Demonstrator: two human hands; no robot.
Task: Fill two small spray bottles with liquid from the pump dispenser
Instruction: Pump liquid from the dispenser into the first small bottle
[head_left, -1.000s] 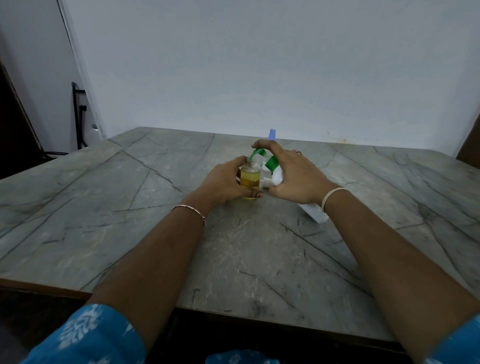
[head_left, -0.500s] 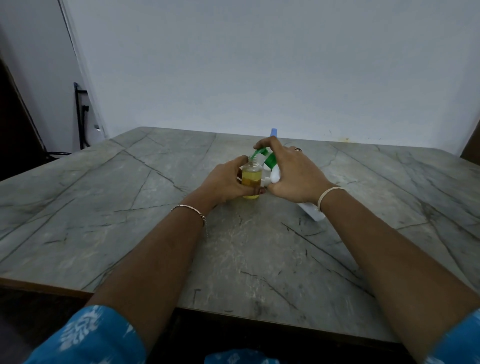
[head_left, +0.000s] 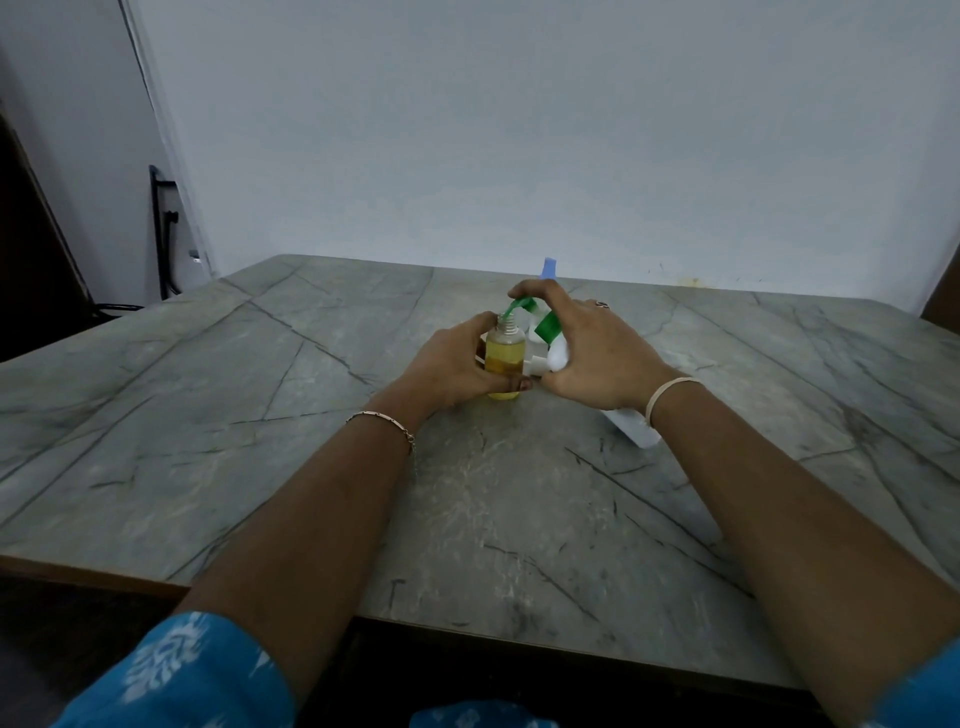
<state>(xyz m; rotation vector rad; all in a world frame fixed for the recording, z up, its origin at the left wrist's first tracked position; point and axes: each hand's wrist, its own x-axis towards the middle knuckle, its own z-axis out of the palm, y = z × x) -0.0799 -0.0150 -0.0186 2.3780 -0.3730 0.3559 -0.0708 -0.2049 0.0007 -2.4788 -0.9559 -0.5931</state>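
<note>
The left hand (head_left: 452, 369) grips the small clear bottle of yellow liquid (head_left: 503, 358) standing on the grey table (head_left: 208, 389). The right hand (head_left: 592, 353) clasps the tilted white pump dispenser (head_left: 558, 356), its green spout (head_left: 514, 306) at the bottle's mouth. The bottle looks nearly full; the next move is probably lifting the spout clear without dripping.

The table (head_left: 249, 415) looks like grey veined stone, smooth and matt. The small bottle (head_left: 503, 358) is clear plastic. The pump dispenser (head_left: 557, 357) is white, faintly glossy plastic. The sleeve (head_left: 176, 675) is printed blue cloth.
</note>
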